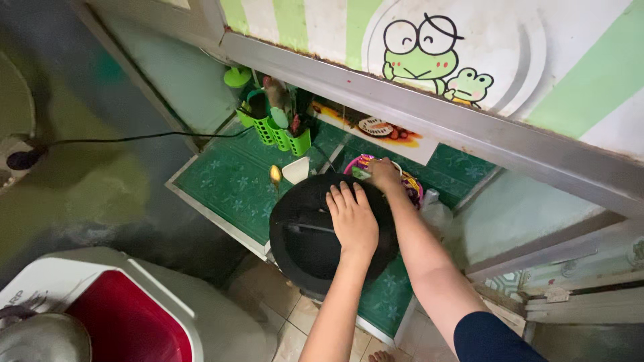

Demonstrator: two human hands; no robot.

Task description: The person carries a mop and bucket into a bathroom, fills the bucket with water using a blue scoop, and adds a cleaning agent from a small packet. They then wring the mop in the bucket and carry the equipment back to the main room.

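Observation:
My left hand point(353, 218) lies flat, fingers together, on the bottom of a large black pan point(305, 234) that sits upside down on a green patterned shelf point(228, 181). My right hand point(384, 174) reaches past the pan and grips the rim of a colourful round bowl point(410, 188) just behind it. The pan hides most of the bowl. A small white cup point(296, 170) and a gold spoon point(275, 175) stand right behind the pan's far edge.
A green plastic utensil basket point(282, 131) stands at the back of the shelf. A clear plastic bag point(436, 214) lies right of the pan. A metal cabinet frame point(429, 114) with cartoon frog panel runs overhead. A red and white appliance point(127, 315) sits at lower left.

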